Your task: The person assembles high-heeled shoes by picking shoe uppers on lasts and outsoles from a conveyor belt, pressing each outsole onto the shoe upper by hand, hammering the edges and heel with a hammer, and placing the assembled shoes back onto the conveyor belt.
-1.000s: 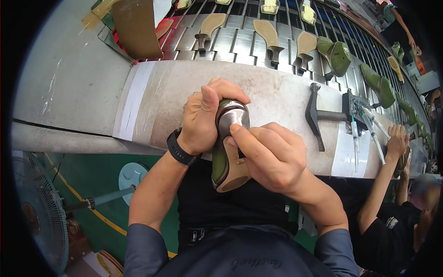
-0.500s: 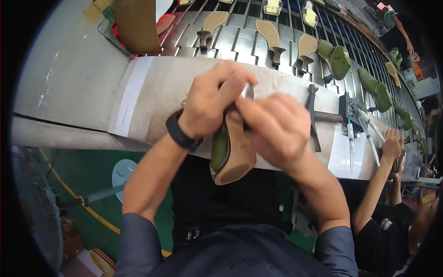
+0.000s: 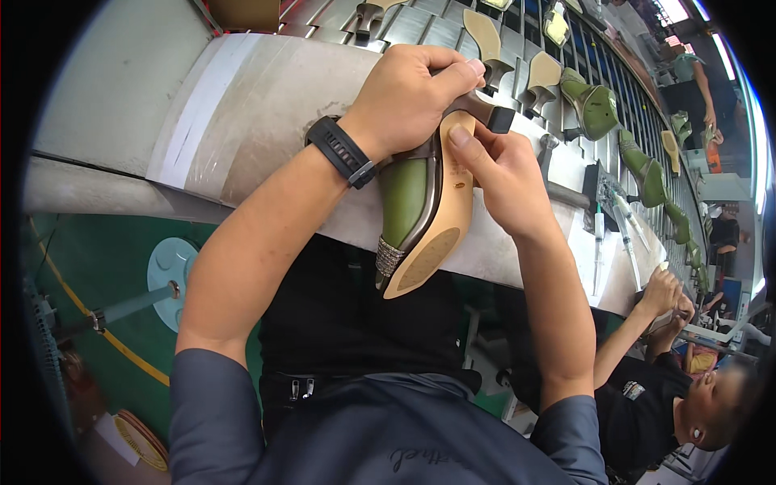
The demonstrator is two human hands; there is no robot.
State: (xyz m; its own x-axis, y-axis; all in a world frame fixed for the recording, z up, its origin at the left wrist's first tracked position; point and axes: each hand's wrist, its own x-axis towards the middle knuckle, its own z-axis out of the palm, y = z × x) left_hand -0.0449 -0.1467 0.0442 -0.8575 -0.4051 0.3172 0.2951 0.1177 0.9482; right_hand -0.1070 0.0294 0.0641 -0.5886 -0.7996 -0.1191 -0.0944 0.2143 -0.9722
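Observation:
A green high-heeled shoe (image 3: 404, 198) is held over the near edge of the worktable (image 3: 275, 129), toe toward me. Its tan sole (image 3: 449, 206) faces up and to the right. The dark heel (image 3: 487, 112) points away to the right, and a glittery band crosses the toe. My left hand (image 3: 404, 101), with a black band on its wrist, wraps around the back of the shoe by the heel. My right hand (image 3: 515, 179) holds the sole from the other side, thumb pressed on it just below the heel; its other fingertips are partly hidden behind.
Beyond the table, a slatted metal conveyor (image 3: 420, 31) carries tan soles with heels (image 3: 483, 39) and green shoes (image 3: 594, 105). On my right lie a hammer (image 3: 566, 195), a dark block (image 3: 596, 183) and several syringes (image 3: 624, 226). A co-worker (image 3: 647, 388) works there.
The shoe has turned so that its heel points right and shows clearly. My right hand has moved from over the heel onto the sole's edge; my left hand still grips the back. The view has shifted.

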